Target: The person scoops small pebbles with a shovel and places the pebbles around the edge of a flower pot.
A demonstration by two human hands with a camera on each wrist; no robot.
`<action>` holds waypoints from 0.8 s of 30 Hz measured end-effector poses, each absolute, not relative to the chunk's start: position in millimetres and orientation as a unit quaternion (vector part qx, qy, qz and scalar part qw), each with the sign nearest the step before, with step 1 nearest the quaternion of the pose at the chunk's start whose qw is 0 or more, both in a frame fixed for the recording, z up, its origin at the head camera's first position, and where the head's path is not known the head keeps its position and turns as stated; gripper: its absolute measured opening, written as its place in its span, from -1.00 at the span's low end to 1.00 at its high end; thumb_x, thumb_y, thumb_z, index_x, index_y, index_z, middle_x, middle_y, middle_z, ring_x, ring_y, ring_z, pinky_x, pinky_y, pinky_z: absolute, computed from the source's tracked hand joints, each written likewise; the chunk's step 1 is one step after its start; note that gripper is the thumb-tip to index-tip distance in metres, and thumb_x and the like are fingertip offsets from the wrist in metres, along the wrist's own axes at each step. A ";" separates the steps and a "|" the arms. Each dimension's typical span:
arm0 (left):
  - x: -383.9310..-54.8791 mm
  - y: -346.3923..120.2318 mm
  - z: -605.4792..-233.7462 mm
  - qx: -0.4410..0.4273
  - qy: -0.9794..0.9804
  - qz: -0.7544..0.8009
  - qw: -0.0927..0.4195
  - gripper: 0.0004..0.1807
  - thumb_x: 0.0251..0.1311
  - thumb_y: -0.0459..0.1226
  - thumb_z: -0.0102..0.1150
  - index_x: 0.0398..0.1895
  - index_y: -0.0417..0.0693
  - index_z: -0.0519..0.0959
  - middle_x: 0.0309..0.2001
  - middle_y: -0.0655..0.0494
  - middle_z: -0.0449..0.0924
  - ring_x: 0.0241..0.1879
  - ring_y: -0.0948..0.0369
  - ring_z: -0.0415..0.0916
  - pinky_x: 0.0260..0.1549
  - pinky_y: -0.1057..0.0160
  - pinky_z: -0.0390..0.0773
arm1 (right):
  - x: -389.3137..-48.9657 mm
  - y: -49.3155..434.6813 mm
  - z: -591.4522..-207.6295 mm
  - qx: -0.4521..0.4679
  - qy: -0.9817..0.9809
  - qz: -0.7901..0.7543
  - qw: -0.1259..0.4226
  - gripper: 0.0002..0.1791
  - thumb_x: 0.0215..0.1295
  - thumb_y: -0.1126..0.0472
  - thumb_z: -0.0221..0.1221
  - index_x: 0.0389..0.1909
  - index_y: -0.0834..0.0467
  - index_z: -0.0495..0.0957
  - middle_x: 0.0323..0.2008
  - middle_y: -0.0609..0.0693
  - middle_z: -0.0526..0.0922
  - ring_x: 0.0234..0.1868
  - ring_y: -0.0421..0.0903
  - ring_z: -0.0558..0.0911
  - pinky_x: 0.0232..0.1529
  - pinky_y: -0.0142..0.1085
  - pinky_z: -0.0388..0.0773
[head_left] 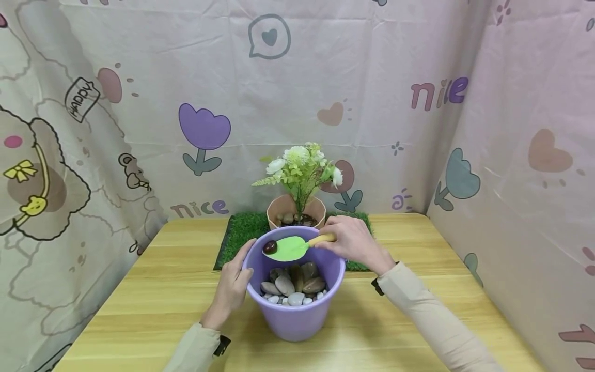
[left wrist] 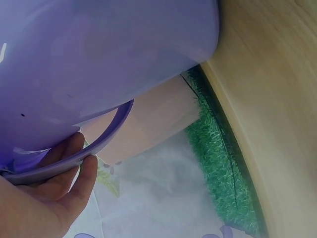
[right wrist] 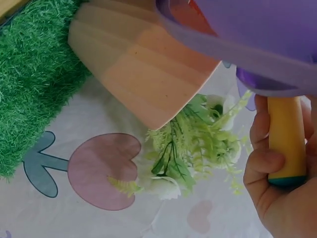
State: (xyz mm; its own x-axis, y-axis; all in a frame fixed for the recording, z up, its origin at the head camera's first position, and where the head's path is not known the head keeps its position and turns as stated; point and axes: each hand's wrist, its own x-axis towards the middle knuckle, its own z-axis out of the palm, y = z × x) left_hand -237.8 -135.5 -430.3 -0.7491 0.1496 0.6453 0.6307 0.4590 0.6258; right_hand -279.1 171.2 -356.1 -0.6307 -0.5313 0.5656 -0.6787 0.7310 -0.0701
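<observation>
A purple bucket (head_left: 296,323) stands on the table, holding grey and brown stones (head_left: 285,285) above smaller white pebbles (head_left: 296,298). At its left side my left hand (head_left: 234,279) grips the rim, and in the left wrist view its fingers curl about the bucket's handle (left wrist: 118,121). My right hand (head_left: 351,238) holds a small garden trowel by its yellow handle (right wrist: 286,136). The trowel's green blade (head_left: 293,249) lies roughly level over the bucket's mouth, with a shiny dark red stone (head_left: 270,247) at its tip.
Right behind the bucket, a pink flowerpot (head_left: 275,209) with white flowers (head_left: 297,155) stands on a green turf mat (head_left: 244,227). Inside the pot are some stones (head_left: 287,218) and dark soil. A printed cloth (head_left: 372,103) hangs behind and beside the wooden table (head_left: 176,274).
</observation>
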 end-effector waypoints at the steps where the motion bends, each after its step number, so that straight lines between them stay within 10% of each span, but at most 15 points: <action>1: -237.8 -135.5 -430.5 -0.239 -0.814 -0.461 0.262 -0.31 0.02 -0.45 -0.10 0.36 -0.18 0.38 0.07 -0.24 0.63 -0.26 0.07 0.65 -0.39 0.26 0.64 | -278.0 170.7 -356.5 0.334 -0.894 0.141 0.264 -0.70 0.00 -0.11 0.43 -0.24 -0.09 0.79 -0.44 -0.27 0.60 -0.52 -0.35 0.42 -0.55 -0.48 0.33; 24: -238.7 -135.5 -431.4 -0.244 -0.812 -0.460 0.263 -0.31 0.02 -0.45 -0.11 0.36 -0.18 0.38 0.07 -0.23 0.63 -0.24 0.08 0.65 -0.37 0.25 0.65 | -268.0 171.5 -360.9 0.311 -0.896 0.169 0.269 -0.72 -0.01 -0.09 0.43 -0.26 -0.10 0.80 -0.58 -0.24 0.28 -0.61 -0.31 0.20 -0.61 -0.45 0.14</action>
State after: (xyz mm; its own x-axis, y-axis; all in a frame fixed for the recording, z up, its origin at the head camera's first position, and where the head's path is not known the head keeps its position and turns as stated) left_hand -238.7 -135.5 -431.4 -0.7417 0.1549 0.6526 0.6393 0.4576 0.6180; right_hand -268.0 171.5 -360.9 -0.6622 -0.4660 0.5868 -0.6474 0.7502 -0.1349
